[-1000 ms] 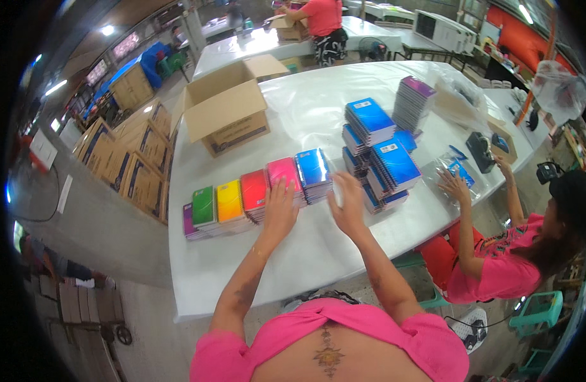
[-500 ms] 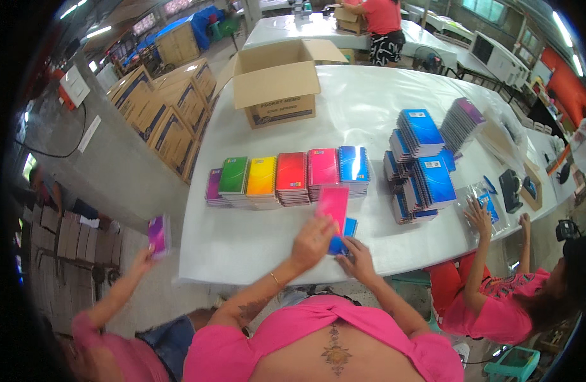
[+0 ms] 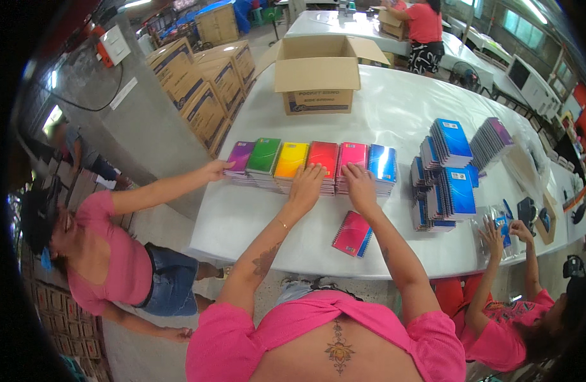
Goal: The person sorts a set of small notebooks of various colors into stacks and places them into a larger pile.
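Note:
A row of spiral notebook stacks runs across the white table: purple [image 3: 241, 151], green [image 3: 265, 153], yellow [image 3: 290, 159], red [image 3: 323, 153], pink [image 3: 354, 153] and blue [image 3: 383, 164]. My left hand [image 3: 307, 186] reaches over the near part of the red stack, fingers stretched onto its top beside the yellow one. On the pink stack lies my right hand [image 3: 359, 183], its fingers extended over the top cover. Nearer me, a loose pink notebook [image 3: 350, 230] rests tilted on a blue notebook [image 3: 364, 247], by my right forearm.
A co-worker's hand [image 3: 218, 169] touches the purple stack from the left. An open cardboard box [image 3: 318, 102] stands behind the row. More blue notebook stacks [image 3: 457, 191] and a purple-covered stack [image 3: 490, 143] are at right, where another person's hands [image 3: 493, 237] handle a plastic-wrapped item.
The pink notebook I was holding now lies on the blue one. Both my hands moved forward to the stacks. The left co-worker came closer; the purple notebook is no longer in that hand.

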